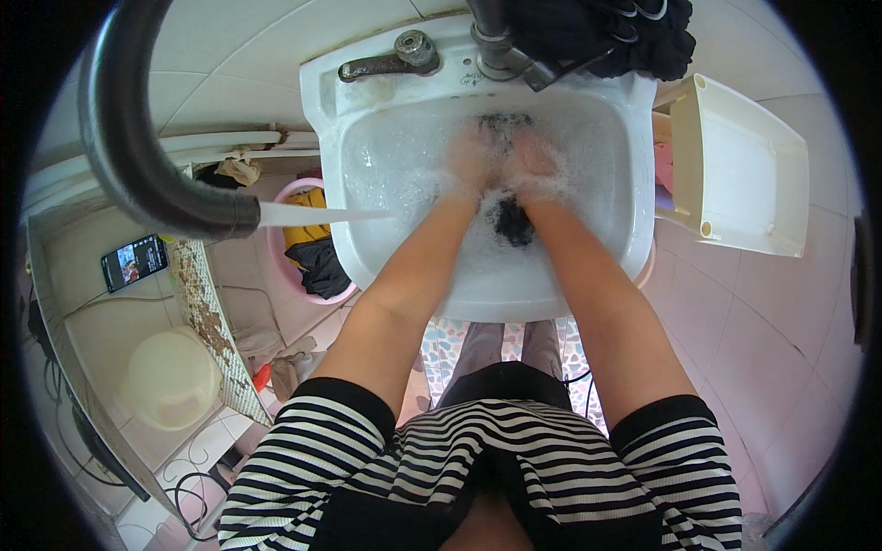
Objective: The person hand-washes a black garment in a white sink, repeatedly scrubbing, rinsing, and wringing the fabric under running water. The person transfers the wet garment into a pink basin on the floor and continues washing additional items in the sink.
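Observed left hand (470, 158) in the water (386, 138) of the white sink (643, 184), upper middle of the frame; blurred by froth (427, 186), cannot tell whether closed on anything. Next, found dark cloth (514, 222) in the sink near mid-frame, just below the hands; also a black patch (505, 119) higher up. Cannot tell if one piece. Then noted right hand (531, 163), near the left one, equally blurred; cannot tell its grip either. To work well, by judgement: press and rub cloth beneath the surface, turn to reach every fold, avoid slopping over the front rim.

Continued left to right. Logged phone (135, 263) lit at left; below it, pale round bowl (175, 378). Traced dark curved spout (207, 207) from upper left, pouring toward the sink's left side: likely to raise froth and hide the work. Farther on, saw pink tub (277, 241) holding yellow and dark garments (322, 268); metal tap (400, 62) at rear rim; black bundle (611, 37) over the sink's upper right corner, best avoided when lifting. Ended with cream plastic container (753, 165) at right.
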Motion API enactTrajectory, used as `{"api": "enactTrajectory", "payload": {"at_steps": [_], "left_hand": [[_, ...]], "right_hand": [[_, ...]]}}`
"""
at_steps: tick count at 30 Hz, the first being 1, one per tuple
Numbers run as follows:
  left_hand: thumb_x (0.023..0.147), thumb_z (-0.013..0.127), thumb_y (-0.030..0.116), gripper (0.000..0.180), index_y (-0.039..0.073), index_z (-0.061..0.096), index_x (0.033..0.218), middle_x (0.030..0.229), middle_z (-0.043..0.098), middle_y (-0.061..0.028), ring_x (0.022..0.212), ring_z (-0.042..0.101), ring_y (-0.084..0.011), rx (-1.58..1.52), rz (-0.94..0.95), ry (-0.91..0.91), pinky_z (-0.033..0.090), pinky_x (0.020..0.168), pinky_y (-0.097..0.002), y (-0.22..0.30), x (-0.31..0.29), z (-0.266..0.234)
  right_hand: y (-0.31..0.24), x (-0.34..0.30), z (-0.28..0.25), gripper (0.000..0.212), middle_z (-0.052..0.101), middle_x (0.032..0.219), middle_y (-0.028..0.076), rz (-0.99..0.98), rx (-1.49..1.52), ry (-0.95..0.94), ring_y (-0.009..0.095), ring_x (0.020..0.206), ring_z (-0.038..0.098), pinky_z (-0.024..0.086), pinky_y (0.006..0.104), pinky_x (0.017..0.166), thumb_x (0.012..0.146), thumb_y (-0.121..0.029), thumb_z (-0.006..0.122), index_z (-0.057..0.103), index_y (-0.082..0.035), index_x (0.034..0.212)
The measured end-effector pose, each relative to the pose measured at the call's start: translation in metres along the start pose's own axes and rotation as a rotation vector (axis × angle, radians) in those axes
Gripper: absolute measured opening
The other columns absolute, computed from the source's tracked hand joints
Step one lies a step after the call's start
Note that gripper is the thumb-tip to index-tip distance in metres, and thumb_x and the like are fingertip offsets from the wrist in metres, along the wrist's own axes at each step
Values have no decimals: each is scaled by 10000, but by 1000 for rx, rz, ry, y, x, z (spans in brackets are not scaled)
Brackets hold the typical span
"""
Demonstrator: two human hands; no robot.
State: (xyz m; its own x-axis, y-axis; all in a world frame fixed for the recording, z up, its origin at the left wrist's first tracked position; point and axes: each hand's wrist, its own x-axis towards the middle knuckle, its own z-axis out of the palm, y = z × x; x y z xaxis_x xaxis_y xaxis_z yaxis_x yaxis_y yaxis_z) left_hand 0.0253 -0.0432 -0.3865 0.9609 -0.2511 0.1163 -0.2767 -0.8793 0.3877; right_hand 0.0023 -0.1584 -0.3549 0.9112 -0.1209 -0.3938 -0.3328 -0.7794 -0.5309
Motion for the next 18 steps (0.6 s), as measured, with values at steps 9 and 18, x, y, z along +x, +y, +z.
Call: {"api": "enactTrajectory", "payload": {"at_steps": [9, 18], "left_hand": [[834, 563, 351, 314, 101, 632, 1012, 1062, 610, -144, 1013, 568, -311, 51, -18, -330, 442, 812, -447, 69, 9, -111], [813, 622, 389, 480, 151, 547, 1223, 1415, 286, -205, 1308, 227, -390, -363, 2, 224, 162, 1064, -478, 72, -72, -100]], "right_hand": [[17, -3, -81, 541, 596, 1134, 141, 87, 830, -366, 284, 1087, 537, 378, 429, 960, 867, -470, 505, 569, -38, 1186], [18, -57, -37, 413, 563, 1073, 213, -179, 190, 295, 394, 1054, 494, 381, 461, 938, 809, -345, 606, 612, -52, 1100]]}}
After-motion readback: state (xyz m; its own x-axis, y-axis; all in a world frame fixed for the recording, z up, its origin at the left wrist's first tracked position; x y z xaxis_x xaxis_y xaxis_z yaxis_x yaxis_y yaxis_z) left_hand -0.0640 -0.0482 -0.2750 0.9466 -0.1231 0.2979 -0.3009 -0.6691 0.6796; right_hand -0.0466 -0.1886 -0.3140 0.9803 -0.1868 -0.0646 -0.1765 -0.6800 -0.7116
